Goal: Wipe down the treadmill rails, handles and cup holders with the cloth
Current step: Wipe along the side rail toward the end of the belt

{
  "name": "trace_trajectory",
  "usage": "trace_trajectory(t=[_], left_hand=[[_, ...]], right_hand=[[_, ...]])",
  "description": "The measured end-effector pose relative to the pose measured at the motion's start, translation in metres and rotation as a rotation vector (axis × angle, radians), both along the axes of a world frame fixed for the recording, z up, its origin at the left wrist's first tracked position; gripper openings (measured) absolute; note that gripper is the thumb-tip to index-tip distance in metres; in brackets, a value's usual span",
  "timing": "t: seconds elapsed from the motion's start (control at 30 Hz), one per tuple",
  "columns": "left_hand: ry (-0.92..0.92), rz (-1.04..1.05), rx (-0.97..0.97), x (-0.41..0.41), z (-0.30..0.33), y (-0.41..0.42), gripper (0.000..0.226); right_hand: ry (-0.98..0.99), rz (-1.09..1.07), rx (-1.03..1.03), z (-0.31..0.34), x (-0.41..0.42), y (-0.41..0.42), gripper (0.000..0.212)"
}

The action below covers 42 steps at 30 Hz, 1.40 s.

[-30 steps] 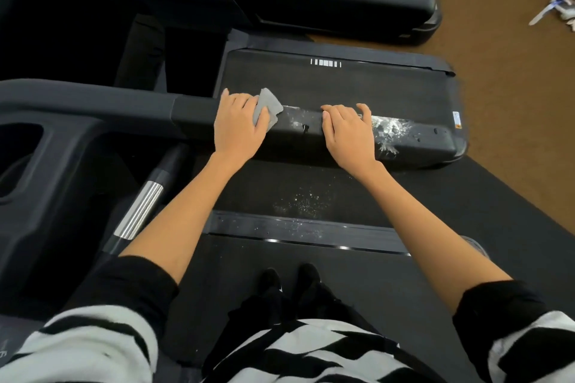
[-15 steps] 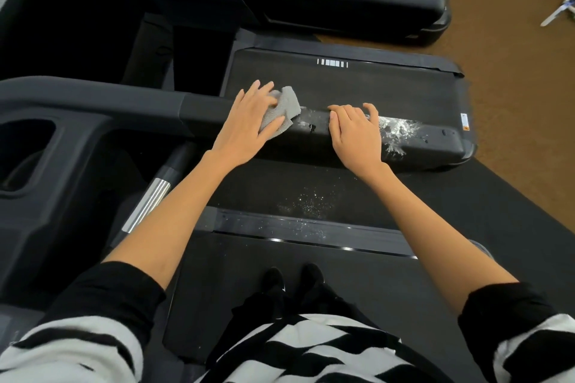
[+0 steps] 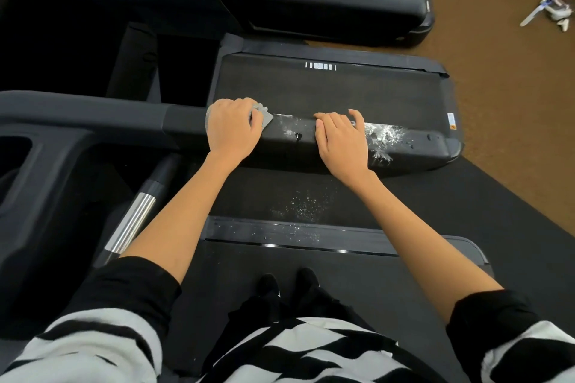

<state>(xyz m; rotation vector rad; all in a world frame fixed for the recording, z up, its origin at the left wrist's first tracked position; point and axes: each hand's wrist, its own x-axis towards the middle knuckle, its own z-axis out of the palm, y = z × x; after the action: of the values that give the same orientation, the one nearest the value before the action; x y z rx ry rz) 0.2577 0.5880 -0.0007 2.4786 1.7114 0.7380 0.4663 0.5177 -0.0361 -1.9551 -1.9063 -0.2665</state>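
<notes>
Both hands are on the treadmill's side rail (image 3: 413, 149); the left hand (image 3: 231, 129) has its fingers curled round a grey cloth (image 3: 264, 117) and presses it on the rail's top, while the right hand (image 3: 340, 141) lies flat with straight fingers, gripping nothing, just at three o'clock of the cloth. White splatter (image 3: 384, 137) sits on the rail at three o'clock of the right hand, with fainter specks (image 3: 289, 130) between the two hands. I judge the cloth light, soft and floppy, best bunched in the palm as it is now so that it does not slip on the smooth plastic; the rail looks stiff and heavy enough to take firm pressure. Most of the cloth is hidden under the left hand, only a corner showing; whether it is damp I cannot tell. White flecks (image 3: 300, 204) lie on the belt at six o'clock of the rail. A cup holder recess (image 3: 14, 149) at nine o'clock is cut off by the edge and too dark to read.
</notes>
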Motion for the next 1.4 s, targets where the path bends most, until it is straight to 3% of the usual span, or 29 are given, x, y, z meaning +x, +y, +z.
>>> trace_trajectory(t=[0.37, 0.47, 0.57, 0.7, 0.87, 1.0, 1.07, 1.27, 1.4], left_hand=[[0.15, -0.06, -0.477, 0.055, 0.02, 0.027, 0.038], [0.154, -0.139, -0.388, 0.07, 0.022, 0.01, 0.036], [0.067, -0.249, -0.172, 0.069, 0.011, -0.01, 0.035], [-0.013, -0.419, 0.023, 0.056, -0.013, -0.029, 0.035], [0.013, -0.542, 0.133, 0.039, -0.029, -0.042, 0.039], [0.265, -0.705, 0.25, 0.003, -0.04, -0.046, 0.055], [0.283, -0.673, 0.279, -0.01, -0.04, -0.038, 0.053], [-0.02, -0.304, 0.231, 0.021, -0.027, -0.028, 0.032], [0.015, -0.083, 0.046, 0.076, -0.017, -0.038, 0.035]], right_hand=[[0.128, 0.018, -0.044, 0.006, 0.001, -0.001, 0.043], [0.283, 0.047, -0.01, 0.012, 0.004, -0.003, 0.041], [0.532, 0.042, 0.032, 0.018, 0.003, -0.003, 0.038], [0.65, 0.043, 0.051, 0.021, 0.006, -0.003, 0.038], [0.554, 0.016, -0.012, 0.022, 0.008, -0.004, 0.041], [0.343, -0.014, -0.022, 0.021, 0.011, -0.005, 0.036], [0.268, -0.013, -0.019, 0.022, 0.017, -0.007, 0.033], [0.147, -0.003, -0.032, 0.024, 0.025, -0.017, 0.024], [0.173, 0.014, -0.008, 0.021, 0.027, -0.024, 0.025]])
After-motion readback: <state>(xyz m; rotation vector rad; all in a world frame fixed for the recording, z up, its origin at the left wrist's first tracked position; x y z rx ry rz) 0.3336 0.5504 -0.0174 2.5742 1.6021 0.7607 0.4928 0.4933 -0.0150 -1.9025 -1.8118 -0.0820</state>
